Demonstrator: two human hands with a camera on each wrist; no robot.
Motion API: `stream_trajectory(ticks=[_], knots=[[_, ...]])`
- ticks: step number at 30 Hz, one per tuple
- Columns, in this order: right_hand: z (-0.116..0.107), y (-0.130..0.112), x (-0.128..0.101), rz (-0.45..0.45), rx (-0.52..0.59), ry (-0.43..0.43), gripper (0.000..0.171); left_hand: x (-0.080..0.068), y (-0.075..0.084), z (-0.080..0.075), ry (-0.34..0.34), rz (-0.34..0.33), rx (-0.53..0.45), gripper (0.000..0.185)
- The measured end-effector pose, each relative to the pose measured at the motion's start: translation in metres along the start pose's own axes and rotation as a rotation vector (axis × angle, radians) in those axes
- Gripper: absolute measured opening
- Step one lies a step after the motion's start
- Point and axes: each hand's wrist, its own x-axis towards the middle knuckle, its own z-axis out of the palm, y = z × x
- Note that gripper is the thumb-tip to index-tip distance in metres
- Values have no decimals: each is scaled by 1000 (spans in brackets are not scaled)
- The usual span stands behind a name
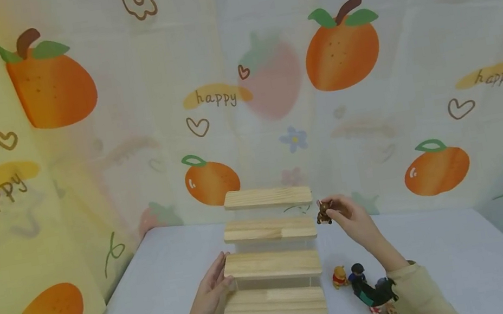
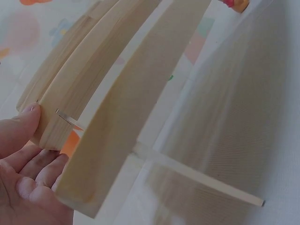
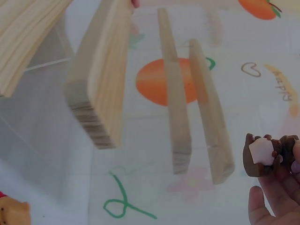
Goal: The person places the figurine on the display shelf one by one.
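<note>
A: Start with the head view. What are the hands doing?

B: The left hand [image 1: 213, 286] lies with straight fingers against the left end of the wooden step shelf [image 1: 273, 263], at its second tread from the bottom. It grips nothing. The right hand [image 1: 352, 218] is raised just right of the shelf, level with the third tread, and pinches a small brown figure [image 1: 323, 213] at its fingertips.

A: And on the white table [image 1: 162, 281]?

B: Right of the shelf's bottom tread stand a yellow bear figure [image 1: 339, 277] and a dark-haired figure [image 1: 357, 272], close together. The right forearm covers more small toys near the front edge; I cannot tell what they are. A fruit-print backdrop [image 1: 343, 49] closes in the scene.

A: The left wrist view?

B: The left hand [image 2: 26, 168] is open, its thumb [image 2: 21, 126] touching the end of one tread of the wooden step shelf [image 2: 131, 93], the other fingers stretched beneath the next one.

A: The right wrist view?

B: The right hand [image 3: 276, 192] holds the small brown figure [image 3: 267, 152] between its fingertips, just beside the tread ends of the wooden step shelf [image 3: 103, 79] and apart from them. The yellow bear figure [image 3: 13, 211] shows in the bottom left corner.
</note>
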Motion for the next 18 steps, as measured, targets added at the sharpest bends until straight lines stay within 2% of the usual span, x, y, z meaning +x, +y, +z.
stream_trajectory(ticks=[10,18], knots=[[4,-12,30,-10,32,-33,22,1,-1,-1,-10,2,-6,64],[18,-12,57,4,-6,-65,21,1,-1,-2,-31,8,-12,63]])
